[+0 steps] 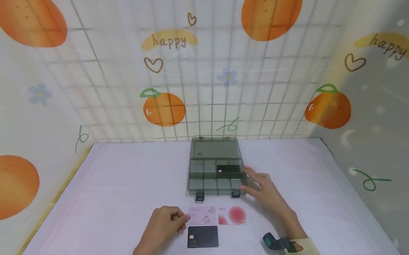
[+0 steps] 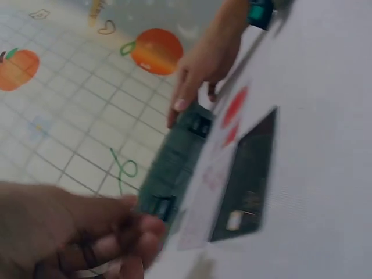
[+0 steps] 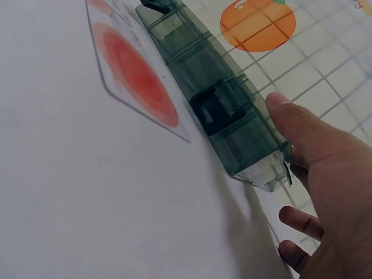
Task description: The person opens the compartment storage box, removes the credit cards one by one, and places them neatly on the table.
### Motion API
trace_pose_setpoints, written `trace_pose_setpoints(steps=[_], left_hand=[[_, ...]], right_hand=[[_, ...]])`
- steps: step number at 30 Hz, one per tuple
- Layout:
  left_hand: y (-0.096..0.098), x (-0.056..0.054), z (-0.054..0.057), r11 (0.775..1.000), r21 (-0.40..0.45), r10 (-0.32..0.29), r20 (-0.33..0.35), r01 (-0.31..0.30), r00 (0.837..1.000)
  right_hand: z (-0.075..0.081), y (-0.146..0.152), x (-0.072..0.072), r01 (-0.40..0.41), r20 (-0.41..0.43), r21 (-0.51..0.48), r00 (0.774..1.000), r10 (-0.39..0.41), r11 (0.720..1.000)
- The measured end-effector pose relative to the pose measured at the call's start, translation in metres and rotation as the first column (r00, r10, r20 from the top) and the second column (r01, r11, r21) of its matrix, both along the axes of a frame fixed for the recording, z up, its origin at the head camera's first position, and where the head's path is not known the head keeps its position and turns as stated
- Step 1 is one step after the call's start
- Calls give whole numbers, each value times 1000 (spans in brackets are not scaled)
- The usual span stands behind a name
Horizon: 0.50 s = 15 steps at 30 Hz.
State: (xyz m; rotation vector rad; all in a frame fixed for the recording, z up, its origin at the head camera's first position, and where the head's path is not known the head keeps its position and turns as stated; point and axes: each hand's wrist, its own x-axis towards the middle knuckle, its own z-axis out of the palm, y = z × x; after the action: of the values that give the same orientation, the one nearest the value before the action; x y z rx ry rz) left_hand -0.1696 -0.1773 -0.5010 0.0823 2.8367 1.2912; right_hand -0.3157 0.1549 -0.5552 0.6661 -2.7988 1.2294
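A dark translucent green divided case [image 1: 218,186] lies on the table, its lid [image 1: 215,149] raised at the back. Inside, a black card [image 1: 228,169] sits across the right rear compartments. My right hand [image 1: 266,190] is at the case's right side, thumb by the front corner and fingers farther back; in the right wrist view the thumb [image 3: 299,119] overlaps the rim and other fingers hang loose. My left hand [image 1: 164,224] is beside the left edge of a pale pink card [image 1: 202,215], fingers loosely curled, thumb near the index fingertip, nothing visible between them.
To the right of the pink card lies a white card with red circles [image 1: 237,215]. A black VIP card [image 1: 203,236] lies in front of them, nearer me. Two dark latches stick out at the case's front, including the left latch [image 1: 200,196]. Printed curtains [image 1: 165,72] enclose the table.
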Motion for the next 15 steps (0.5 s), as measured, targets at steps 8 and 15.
trace_pose_setpoints(steps=[8, 15], left_hand=[[18, -61, 18, 989, 45, -133, -173, 142, 976], [34, -121, 11, 936, -215, -322, -213, 277, 923]], right_hand=[[-1, 6, -3, 4, -1, -2, 1000, -4, 1000], [-3, 1, 1, 6, 3, -27, 1000, -6, 1000]])
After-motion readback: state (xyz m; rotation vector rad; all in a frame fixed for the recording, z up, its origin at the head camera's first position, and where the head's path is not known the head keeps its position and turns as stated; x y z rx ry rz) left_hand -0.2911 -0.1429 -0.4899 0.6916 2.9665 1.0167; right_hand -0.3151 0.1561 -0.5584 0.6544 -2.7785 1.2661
